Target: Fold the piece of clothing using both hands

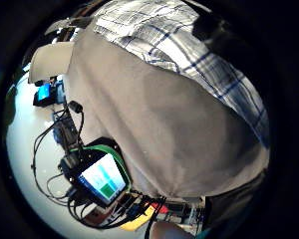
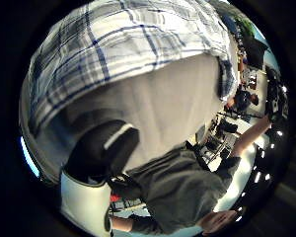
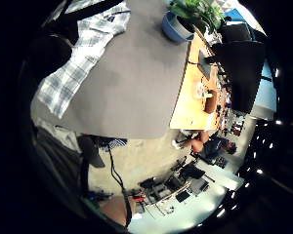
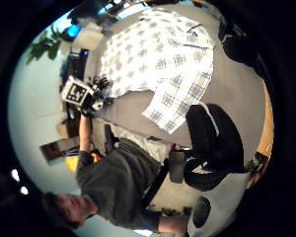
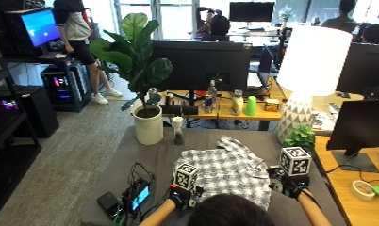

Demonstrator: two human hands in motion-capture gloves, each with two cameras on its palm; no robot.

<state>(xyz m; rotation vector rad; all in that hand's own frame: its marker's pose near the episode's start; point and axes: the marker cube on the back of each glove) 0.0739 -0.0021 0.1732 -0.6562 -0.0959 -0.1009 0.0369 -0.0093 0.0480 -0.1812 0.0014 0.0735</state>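
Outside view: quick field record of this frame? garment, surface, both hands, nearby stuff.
garment: plaid shirt, white and dark check, lying spread on the table, not yet folded flat
surface: grey table top
left hand: at the shirt's near left edge; grip not visible
right hand: at the shirt's right edge; grip not visible
nearby: potted plant at the far left of the table, white lamp at the far right, small device with lit screen left of the left hand
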